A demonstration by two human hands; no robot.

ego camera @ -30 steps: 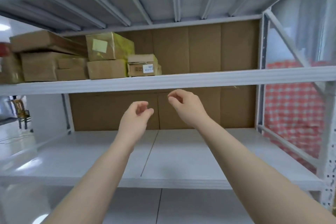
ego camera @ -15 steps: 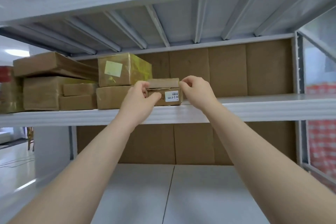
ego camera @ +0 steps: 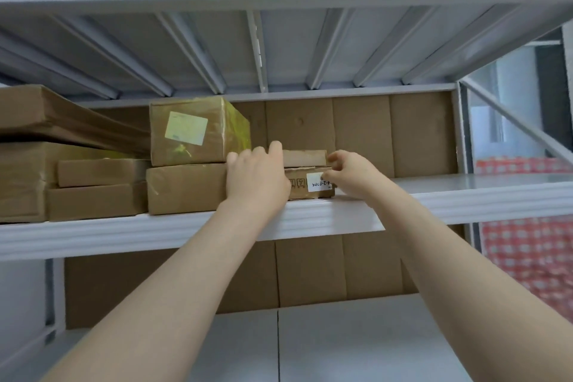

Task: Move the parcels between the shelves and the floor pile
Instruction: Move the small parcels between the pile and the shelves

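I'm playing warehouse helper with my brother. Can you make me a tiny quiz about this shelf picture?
1. True or false: the left hand and right hand are both at the labelled box on the shelf.
2. What lies on the labelled box? A a flat parcel, B a bottle, C nothing.
3. Fill in: the yellow-taped box is to the hands' ____.
Key: 1 true; 2 A; 3 left.

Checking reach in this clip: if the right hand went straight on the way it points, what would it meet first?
Most likely the flat parcel stacked on the labelled box: the right hand has curled fingertips at that parcel's right end, perhaps in contact; depth is unclear.
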